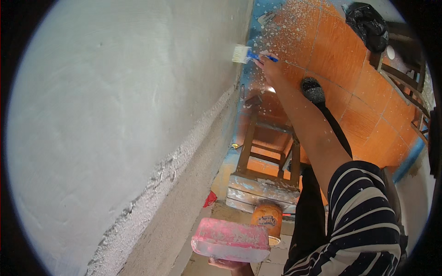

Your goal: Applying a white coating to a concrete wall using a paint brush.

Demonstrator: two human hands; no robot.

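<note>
My right hand [268,64] is closed round the blue handle of a paintbrush [253,55], the arm stretched far forward. The brush's pale, wide bristles lie against or very close to the grey plastered wall [129,83], near its right edge; actual contact is hard to tell. Low in the view, my left hand [229,264] holds a pink plastic tub [230,234] from below. Whitish smears coat the tub, and its contents cannot be made out. Most of the left fingers are hidden beneath it.
A wooden stool [246,145] stands beside the wall, with a splattered wooden bench [262,191] nearer. An orange bucket [268,223] sits behind the tub. White spatters mark the orange tiled floor [340,37]. A black plastic bag [368,25] and wooden furniture [405,83] occupy the right.
</note>
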